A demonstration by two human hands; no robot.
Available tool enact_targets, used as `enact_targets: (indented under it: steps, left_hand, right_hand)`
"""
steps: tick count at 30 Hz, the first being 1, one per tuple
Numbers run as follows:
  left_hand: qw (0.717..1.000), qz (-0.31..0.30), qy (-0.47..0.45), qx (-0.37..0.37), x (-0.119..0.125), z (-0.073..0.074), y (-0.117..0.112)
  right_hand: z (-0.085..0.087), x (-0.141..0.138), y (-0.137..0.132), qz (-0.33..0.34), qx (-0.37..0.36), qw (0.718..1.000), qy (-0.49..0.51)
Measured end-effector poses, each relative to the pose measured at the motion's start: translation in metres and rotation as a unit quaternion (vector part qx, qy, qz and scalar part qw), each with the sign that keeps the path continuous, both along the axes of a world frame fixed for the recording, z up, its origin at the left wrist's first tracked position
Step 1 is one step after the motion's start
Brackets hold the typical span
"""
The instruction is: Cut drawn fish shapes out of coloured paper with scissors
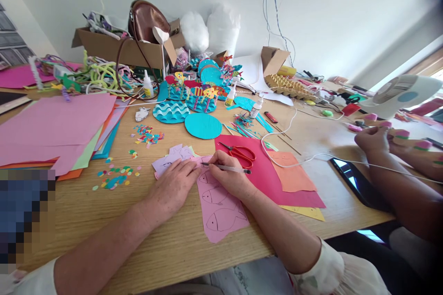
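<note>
The pink sheet (221, 221) lies under both hands and shows three drawn fish; whether the right hand (230, 177) hides a fourth cannot be told. This hand is closed around one pen (228, 168). The left hand (173, 186) rests flat and open just beside the pen's tip. Just beyond the grip lies one pair of red scissors (242, 153). Farther away stand three glue bottles (148, 85). Well to the right of the grip, another person's hand (374, 140) is blurred.

No legible text, glue bottle (148, 86) label too small to read, pink sheet (221, 215) shows only drawn fish
</note>
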State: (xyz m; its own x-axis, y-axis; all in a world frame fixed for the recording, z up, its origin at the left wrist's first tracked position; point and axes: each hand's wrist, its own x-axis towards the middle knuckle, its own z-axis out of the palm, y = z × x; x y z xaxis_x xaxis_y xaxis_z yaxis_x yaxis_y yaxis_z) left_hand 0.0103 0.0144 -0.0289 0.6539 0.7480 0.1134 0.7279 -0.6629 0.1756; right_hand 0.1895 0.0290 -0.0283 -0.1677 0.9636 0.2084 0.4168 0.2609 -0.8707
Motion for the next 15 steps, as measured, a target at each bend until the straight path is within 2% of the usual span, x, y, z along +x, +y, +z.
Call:
enact_targets:
  steps: [15]
  left_hand:
    - [1.000, -0.004, -0.004, 0.006, -0.0006, -0.0021, 0.0014]
  right_hand:
    - [-0.0002, 0.0005, 0.0005, -0.001, 0.007, 1.000, -0.013]
